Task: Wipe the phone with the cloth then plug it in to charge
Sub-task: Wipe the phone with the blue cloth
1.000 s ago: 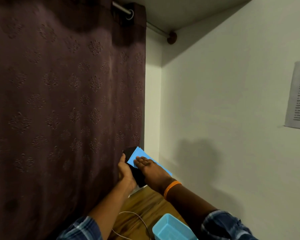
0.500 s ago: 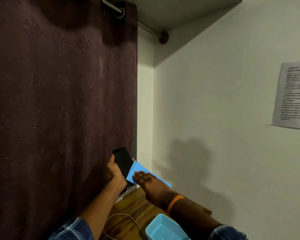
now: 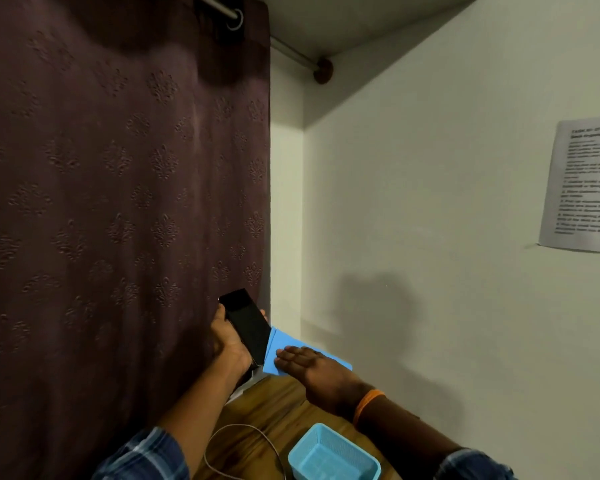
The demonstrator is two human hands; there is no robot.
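Observation:
My left hand [image 3: 230, 342] grips a black phone [image 3: 246, 322] by its lower part, screen up and tilted, in front of the curtain. My right hand [image 3: 314, 370] lies flat on a folded blue cloth [image 3: 284, 344], which touches the phone's lower right edge. The fingers press the cloth from above; the cloth's underside is hidden. A thin white charging cable [image 3: 243, 441] loops over the wooden table [image 3: 274, 403] below my left forearm.
A dark patterned curtain [image 3: 118, 202] hangs close on the left. A pale wall [image 3: 430, 237] with a printed sheet [image 3: 582, 188] stands on the right. A light blue mesh basket [image 3: 333, 455] sits on the table's near part.
The cloth and my right hand slid down off the phone's screen, baring the upper part of the phone. My left hand kept its hold.

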